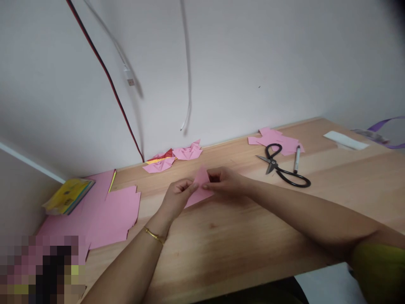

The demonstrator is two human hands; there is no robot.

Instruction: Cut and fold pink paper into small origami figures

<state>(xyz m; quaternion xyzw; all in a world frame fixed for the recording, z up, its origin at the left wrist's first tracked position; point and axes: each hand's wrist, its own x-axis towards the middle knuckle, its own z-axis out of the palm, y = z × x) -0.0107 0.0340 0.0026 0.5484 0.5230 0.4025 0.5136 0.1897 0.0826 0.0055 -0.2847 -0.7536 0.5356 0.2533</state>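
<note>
Between my two hands is a small pink sheet of paper (200, 195), raised to a point at its top and held just over the wooden table. My left hand (179, 195) pinches its left side, thumb lying on the near face. On the right side, my right hand (226, 181) grips the same paper between thumb and curled fingers. Behind it, against the wall, sit folded pink paper shapes (189, 152), one of them beside red and yellow folded paper (161, 158).
Open black-handled scissors (272, 162) and a marker (297, 159) lie right, by pink paper pieces (275, 139). A white strip (346, 140) is farther right. Large pink sheets (115, 217) and a yellow packet (68, 196) lie left. A white cable (189, 84) hangs down the wall.
</note>
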